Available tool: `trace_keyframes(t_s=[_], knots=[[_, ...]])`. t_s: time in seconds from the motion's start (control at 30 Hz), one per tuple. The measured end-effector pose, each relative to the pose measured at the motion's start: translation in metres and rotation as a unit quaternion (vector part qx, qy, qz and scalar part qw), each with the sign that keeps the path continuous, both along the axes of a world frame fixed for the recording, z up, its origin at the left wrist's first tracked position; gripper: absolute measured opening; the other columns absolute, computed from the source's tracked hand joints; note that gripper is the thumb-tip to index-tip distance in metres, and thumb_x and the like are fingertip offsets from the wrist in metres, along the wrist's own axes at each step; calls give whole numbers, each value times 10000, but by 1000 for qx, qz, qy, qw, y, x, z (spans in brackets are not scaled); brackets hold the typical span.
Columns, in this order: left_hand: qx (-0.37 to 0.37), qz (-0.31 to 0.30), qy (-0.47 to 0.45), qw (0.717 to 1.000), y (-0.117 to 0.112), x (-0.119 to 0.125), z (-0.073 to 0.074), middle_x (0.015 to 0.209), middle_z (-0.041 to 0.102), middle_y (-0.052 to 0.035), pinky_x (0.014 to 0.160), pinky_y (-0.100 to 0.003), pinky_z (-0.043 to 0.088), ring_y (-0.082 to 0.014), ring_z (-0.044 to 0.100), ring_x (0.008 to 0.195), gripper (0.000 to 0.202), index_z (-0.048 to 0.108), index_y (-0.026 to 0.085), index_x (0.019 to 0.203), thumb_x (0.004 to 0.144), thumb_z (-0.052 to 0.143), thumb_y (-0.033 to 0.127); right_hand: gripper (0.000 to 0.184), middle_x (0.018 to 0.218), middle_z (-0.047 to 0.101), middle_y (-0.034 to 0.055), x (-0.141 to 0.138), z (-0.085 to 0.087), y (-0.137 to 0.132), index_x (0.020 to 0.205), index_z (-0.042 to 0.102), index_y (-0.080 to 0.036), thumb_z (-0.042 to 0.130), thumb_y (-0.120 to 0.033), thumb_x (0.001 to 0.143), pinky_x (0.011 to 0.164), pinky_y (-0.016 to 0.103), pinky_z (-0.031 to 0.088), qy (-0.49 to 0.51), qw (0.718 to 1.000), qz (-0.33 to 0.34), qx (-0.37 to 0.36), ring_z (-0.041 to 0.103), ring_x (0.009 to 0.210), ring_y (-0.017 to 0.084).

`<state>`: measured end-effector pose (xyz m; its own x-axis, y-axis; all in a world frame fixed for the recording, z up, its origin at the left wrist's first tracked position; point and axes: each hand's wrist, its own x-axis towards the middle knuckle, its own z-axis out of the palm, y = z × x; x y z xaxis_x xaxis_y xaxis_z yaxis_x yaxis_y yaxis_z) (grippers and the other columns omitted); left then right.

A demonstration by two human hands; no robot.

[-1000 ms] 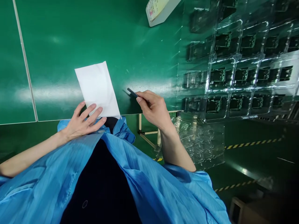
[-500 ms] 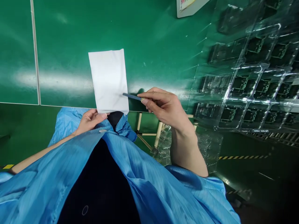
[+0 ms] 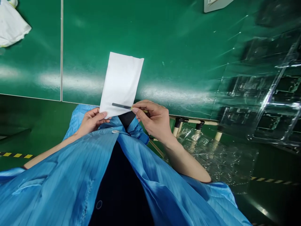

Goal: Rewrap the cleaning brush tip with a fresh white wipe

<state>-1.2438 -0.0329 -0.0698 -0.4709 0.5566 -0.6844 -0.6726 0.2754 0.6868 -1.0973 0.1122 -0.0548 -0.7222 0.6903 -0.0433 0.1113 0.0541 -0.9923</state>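
A folded white cloth (image 3: 122,77) lies over the front edge of the green table (image 3: 174,47). Its near left corner is pinched between the thumb and fingers of my left hand (image 3: 92,119). My right hand (image 3: 154,117) grips a thin, flat grey tool with a yellow handle (image 3: 121,106); its exact kind I cannot make out. The grey blade points left across the lower part of the cloth. Whether it touches the cloth I cannot tell. Most of the yellow handle is hidden by my fingers.
Clear plastic trays (image 3: 275,94) holding dark circuit-board parts cover the right side. More clear plastic (image 3: 216,157) is below the table edge, near a beige tube frame (image 3: 176,127). A white cloth item (image 3: 13,25) lies far left. A pale holder (image 3: 216,4) sits at the back.
My view has swung left. The cloth has tilted, its far end leaning right, and my left thumb is now on its corner. The tool's blade has moved further over the cloth.
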Motion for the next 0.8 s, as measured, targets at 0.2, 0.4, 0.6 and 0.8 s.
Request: trace_keyframes(t_s=[0.2,0.4,0.6,0.8], knots=[[-9,-43,25,999,-4,-2,4,728,697,-35,699,-298,562,-166,670,692,361,689,148,788,598,842,413,78,740,619,-24,3,1,9,836,693,-206,685,-284,836,468,227,440,16,997,-76,2,507,497,57],[-24,-97,536,838,-31,-13,-4,784,624,-24,699,-337,500,-172,591,713,241,653,195,934,755,746,327,120,680,575,-43,8,3,25,878,690,-228,690,-344,845,475,221,434,35,986,-161,41,493,495,55],[170,-171,841,485,-11,-40,2,770,595,-25,634,-309,462,-164,556,688,266,635,208,980,749,666,79,255,600,509,-67,13,-4,20,975,659,-234,634,-466,874,485,225,426,46,980,-190,16,471,486,65],[52,-361,778,512,86,-84,49,967,652,-104,847,-410,472,-217,581,892,234,670,131,972,909,455,196,200,613,516,-56,9,0,28,920,651,-205,614,-398,887,512,232,405,36,992,-120,21,476,506,73]])
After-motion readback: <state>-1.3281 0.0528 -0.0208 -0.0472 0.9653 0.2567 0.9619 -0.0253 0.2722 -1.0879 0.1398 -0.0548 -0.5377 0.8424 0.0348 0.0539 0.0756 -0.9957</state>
